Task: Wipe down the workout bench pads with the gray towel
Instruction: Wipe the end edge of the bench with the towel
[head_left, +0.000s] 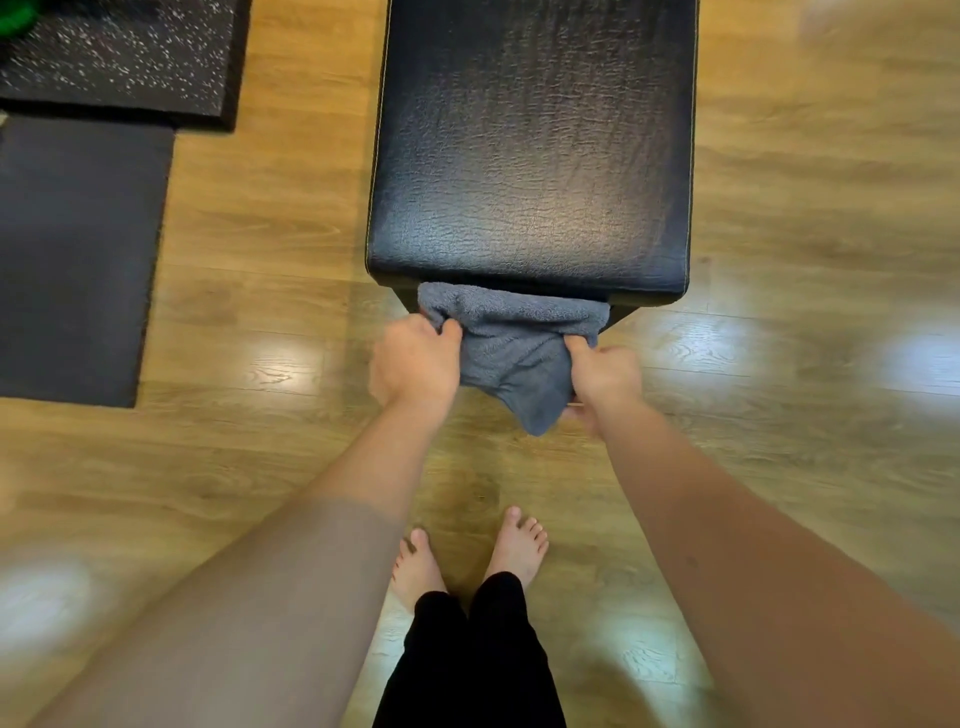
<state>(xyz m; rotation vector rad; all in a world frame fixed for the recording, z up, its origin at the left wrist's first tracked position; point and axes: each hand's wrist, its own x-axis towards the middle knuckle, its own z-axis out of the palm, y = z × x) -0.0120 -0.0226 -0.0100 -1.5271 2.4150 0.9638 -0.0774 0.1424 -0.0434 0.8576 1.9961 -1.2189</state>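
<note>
Plainly, towel position: the gray towel (511, 343) hung against the near end face of the bench pad (530, 156), just under its front edge, bunched between both hands with a tail drooping toward the wooden floor (270, 312).
Left hand: the left hand (415, 364) was closed in a fist on the towel's left side, thumb hooked over a fold.
Right hand: the right hand (602, 376) was likewise closed on the towel's right side, thumb pressed into the cloth.
Towel handling: it looked soft, light and limp terry, so it would fold and slide rather than hold shape; gripping it in gathered handfuls at both sides, as seen, seemed the sound way to keep it taut on the pad.
Pad handling: black, glossy and creased upholstery that probably let cloth glide easily; firm pressure looked safe.
Task stage: judged as working the pad's front end, with the top surface above bare of the towel.
Surroundings: a speckled mat (119, 52) and a plain dark mat (78, 249) lay well apart to the left.
Writing: no brand, label or lettering could be read anywhere.
</note>
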